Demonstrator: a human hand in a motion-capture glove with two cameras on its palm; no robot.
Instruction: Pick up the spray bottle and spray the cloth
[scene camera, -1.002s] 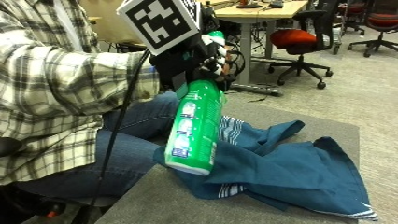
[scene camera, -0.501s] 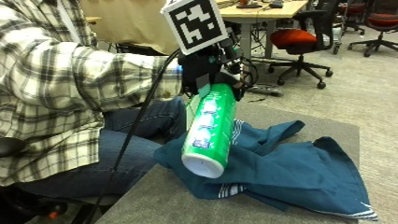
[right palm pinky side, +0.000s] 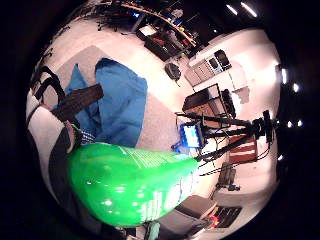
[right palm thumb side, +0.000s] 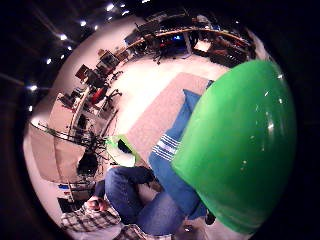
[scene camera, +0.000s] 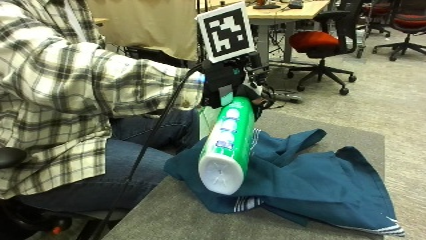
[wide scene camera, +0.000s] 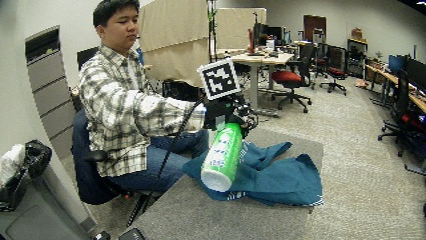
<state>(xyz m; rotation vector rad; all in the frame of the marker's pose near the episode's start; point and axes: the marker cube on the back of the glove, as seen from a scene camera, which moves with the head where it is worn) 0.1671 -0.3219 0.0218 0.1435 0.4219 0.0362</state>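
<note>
My gloved right hand (scene camera: 229, 82) grips the top of a green spray bottle (scene camera: 227, 144) and holds it in the air above the table. The bottle is tilted, its white base swung up and out toward the table's near edge, its head toward the cloth. A blue cloth (scene camera: 313, 182) lies crumpled on the grey table (scene camera: 180, 215) below and beyond the bottle. The wide outside view shows the same: hand (wide scene camera: 223, 112), bottle (wide scene camera: 221, 156), cloth (wide scene camera: 276, 177). The green body (right palm pinky side: 130, 182) (right palm thumb side: 240, 145) fills much of both palm views, with the cloth (right palm pinky side: 120, 105) on the table behind.
The grey table's far edge (scene camera: 363, 135) lies beyond the cloth. My lap in blue jeans (scene camera: 126, 160) presses against the table's left side. A red office chair (scene camera: 323, 42) and desks stand well behind on the carpet.
The bottle has tipped from nearly upright to steeply tilted, its base swinging up toward the near edge. My hand has shifted right, over the cloth.
</note>
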